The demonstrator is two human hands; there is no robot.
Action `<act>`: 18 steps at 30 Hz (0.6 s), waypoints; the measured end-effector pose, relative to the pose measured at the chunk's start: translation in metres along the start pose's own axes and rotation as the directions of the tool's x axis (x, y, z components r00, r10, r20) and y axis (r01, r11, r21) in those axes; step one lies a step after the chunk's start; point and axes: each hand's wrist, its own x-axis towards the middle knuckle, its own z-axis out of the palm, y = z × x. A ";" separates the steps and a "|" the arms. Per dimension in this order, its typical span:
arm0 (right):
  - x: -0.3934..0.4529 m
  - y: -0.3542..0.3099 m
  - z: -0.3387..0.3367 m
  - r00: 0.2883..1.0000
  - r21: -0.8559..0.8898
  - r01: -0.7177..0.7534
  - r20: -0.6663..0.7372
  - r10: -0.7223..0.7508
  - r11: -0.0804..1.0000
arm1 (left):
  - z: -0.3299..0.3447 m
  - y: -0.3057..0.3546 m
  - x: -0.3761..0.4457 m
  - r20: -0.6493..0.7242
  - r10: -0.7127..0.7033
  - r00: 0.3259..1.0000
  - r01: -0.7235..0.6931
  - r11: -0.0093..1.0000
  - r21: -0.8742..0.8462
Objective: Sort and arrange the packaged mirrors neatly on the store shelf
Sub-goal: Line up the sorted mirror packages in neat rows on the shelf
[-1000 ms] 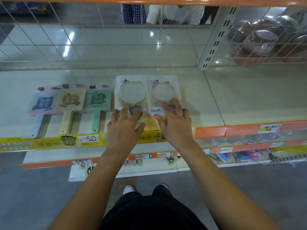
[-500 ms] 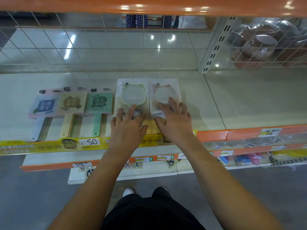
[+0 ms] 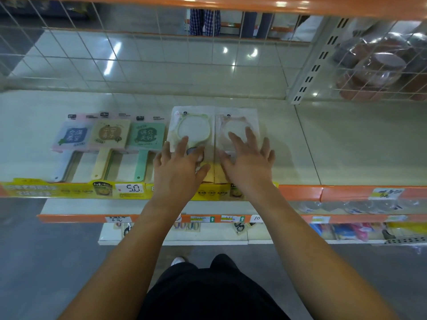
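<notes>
Wide white shelf (image 3: 346, 139), wire mesh panel (image 3: 115, 58) at the far side, and three handled mirrors in blue (image 3: 71, 137), yellow (image 3: 112, 135) and green packaging (image 3: 147, 136) lined up at left. Centre shelf, the green-rimmed mirror pack (image 3: 193, 125) and pink-rimmed mirror pack (image 3: 235, 125) lie touching side by side. The left hand (image 3: 179, 168) lies on the green one and the right hand (image 3: 250, 161) on the pink one, fingers straight and spread, gripping nothing.

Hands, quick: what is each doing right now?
Left hand: open, fingers flat on the green-framed mirror pack.
Right hand: open, fingers spread on the pink-framed mirror pack.

Shelf (image 3: 346, 144) bears five packaged mirrors (image 3: 191, 128), flat, side by side
</notes>
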 end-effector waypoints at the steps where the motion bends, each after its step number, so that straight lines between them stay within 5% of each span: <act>1: -0.001 -0.004 -0.001 0.999 0.018 0.029 -0.032 -0.028 0.999 | -0.002 -0.001 -0.003 -0.032 -0.012 0.999 0.012 1.000 -0.002; 9: -0.003 -0.047 0.009 0.976 0.116 0.206 -0.096 -0.195 0.972 | -0.016 -0.037 -0.022 -0.125 -0.161 0.979 0.156 0.986 -0.051; 18: -0.003 -0.132 0.038 0.919 0.158 0.381 -0.170 -0.355 0.911 | -0.033 -0.122 -0.021 -0.202 -0.085 0.976 0.072 0.995 -0.072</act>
